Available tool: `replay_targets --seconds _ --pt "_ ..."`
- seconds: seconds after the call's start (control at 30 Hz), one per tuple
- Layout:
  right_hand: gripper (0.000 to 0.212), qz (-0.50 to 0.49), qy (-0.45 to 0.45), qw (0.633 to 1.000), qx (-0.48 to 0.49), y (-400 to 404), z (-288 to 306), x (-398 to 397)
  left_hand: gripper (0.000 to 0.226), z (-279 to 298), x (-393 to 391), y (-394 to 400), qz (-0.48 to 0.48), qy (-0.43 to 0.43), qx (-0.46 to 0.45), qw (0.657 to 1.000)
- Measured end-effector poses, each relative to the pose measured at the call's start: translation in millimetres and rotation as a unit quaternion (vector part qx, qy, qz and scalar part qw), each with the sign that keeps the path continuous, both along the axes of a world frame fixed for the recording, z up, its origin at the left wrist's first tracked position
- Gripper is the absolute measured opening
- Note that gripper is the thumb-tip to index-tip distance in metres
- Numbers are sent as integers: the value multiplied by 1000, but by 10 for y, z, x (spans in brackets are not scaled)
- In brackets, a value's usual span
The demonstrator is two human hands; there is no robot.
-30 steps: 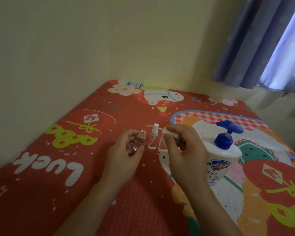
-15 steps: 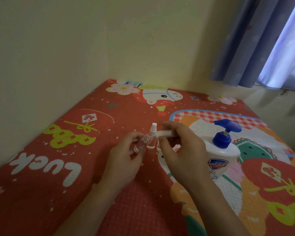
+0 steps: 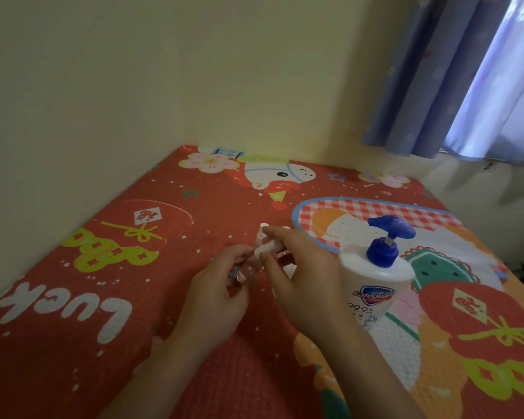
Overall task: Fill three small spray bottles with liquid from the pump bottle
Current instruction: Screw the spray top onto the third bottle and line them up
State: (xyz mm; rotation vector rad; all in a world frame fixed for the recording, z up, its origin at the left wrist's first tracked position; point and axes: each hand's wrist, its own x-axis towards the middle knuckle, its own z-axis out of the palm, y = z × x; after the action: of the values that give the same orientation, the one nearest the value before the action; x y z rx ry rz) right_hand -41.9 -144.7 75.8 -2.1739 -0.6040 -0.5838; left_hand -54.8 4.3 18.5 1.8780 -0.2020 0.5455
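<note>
Head view: left hand (image 3: pixel 215 293) holds a small clear spray bottle (image 3: pixel 245 271) tilted, fingers curled round it, grip closed on it, at centre frame above the red cartoon mat (image 3: pixel 118 297). Right hand (image 3: pixel 297 276) pinches a white spray cap (image 3: pixel 265 249) at that bottle's top end, grip closed on the cap. A second spray bottle (image 3: pixel 262 231) with its white top stands just behind the hands at 12 o'clock, mostly hidden. Third bottle: cannot tell. White pump bottle (image 3: pixel 375 285) with blue pump head stands upright on the mat at 3 o'clock of the hands, just beside the right hand. Blue curtain (image 3: pixel 466 71) at 1 o'clock.
</note>
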Motion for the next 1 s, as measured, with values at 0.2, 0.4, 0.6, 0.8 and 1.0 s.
replay_targets --seconds 0.2,0.4,0.6,0.8,1.0 --pt "42 8 4 999 -41 -5 -1 -20 51 -21 -2 -3 -8 -11 20 1000" --pt "42 -24 1 998 -62 -22 18 -45 50 -29 -2 -1 -9 -24 38 999" --pt "31 -54 -14 996 -64 -1 -4 -12 53 -25 -25 -19 -25 -33 48 998" --pt "33 -79 22 996 -41 -8 -11 8 57 -37 -31 -37 -28 -46 52 997" --pt "41 -35 57 998 -22 -34 30 -7 49 -6 -45 -45 -17 -44 46 998"
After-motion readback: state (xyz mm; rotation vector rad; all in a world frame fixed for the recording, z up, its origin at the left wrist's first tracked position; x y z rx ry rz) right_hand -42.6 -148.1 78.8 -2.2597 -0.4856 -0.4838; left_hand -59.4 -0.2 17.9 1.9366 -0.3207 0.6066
